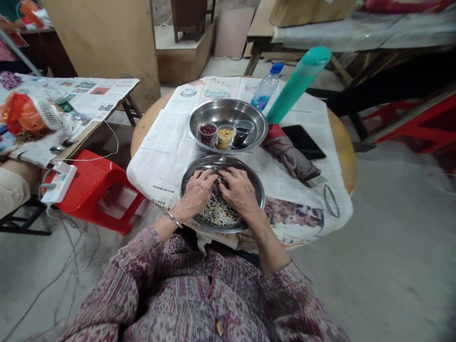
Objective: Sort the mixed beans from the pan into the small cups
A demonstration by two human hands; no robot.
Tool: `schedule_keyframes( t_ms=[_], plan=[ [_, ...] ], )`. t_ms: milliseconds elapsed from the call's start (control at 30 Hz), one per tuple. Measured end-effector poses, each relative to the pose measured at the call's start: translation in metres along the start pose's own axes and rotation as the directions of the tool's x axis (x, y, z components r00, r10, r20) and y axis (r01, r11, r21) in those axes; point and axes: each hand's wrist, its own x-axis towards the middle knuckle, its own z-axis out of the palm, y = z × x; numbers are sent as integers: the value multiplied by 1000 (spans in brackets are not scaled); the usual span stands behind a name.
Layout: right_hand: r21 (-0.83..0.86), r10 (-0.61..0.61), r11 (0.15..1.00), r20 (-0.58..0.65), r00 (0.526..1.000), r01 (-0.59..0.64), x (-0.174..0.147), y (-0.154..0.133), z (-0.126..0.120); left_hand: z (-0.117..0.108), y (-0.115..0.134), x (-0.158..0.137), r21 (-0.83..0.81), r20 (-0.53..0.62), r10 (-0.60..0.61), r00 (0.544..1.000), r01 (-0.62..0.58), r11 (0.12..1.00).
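Note:
A steel basin [261, 199] at the table's near edge holds mixed grains [219, 209], mostly white and black with some yellow. My left hand [199, 190] is in its left side, fingers bent inward among the grains. Opposite it, my right hand [238, 190] curls its fingers toward the left ones, near the basin's far side. The fingertips of both hands are partly hidden. Behind stands a second steel basin [228, 108] with three clear cups: one of dark red beans [208, 134], one of yellow kernels [225, 137], one of black grains [242, 134].
Newspaper [156, 152] covers the round table. Right of the basins are a bottle [265, 88], a green cylinder [299, 85], a folded umbrella [292, 154] and a dark tablet [304, 141]. A red stool [96, 190] bearing a power strip [60, 183] stands left, with cables on the floor.

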Motion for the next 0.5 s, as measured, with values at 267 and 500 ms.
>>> schedule_keyframes(
  t_ms=[267, 500],
  plan=[
    [99, -21, 995, 86, 996, 13, -7, 7, 3, -6, 10, -1, 122, 196, -66, 978, 43, 992],
    [155, -43, 987, 6, 999, 42, -17, 10, -17, -6, 10, -1, 135, 166, -102, 981, 80, 988]
  ],
)
